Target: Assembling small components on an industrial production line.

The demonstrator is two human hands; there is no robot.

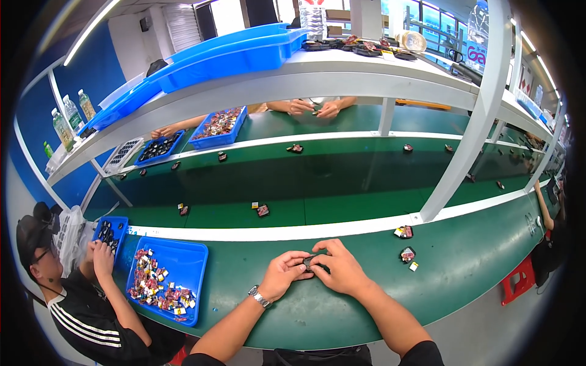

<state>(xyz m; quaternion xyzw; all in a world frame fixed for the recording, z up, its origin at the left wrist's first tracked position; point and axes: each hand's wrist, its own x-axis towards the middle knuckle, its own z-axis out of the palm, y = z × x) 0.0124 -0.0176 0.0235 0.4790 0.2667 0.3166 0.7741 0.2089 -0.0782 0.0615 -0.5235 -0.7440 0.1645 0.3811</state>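
Over the green worktop point(293, 323), my left hand point(282, 276) and my right hand point(342, 268) meet, fingers bent around a small black part point(309, 262). Fingertips of both hands press on it, and most of it is covered. A wristwatch is on my left wrist. To the right of my right hand lie two small dark-and-red assemblies with pale tags, a farther one point(403, 232) and a nearer one point(408, 254).
A blue tray point(203, 268) of red parts with pale tags stands left. Beyond it a co-worker point(67, 287) handles black parts at a smaller blue tray point(125, 223). A white rail point(274, 233) borders a green belt point(336, 210) carrying scattered parts. A white post point(467, 128) supports the overhead shelf point(342, 70).
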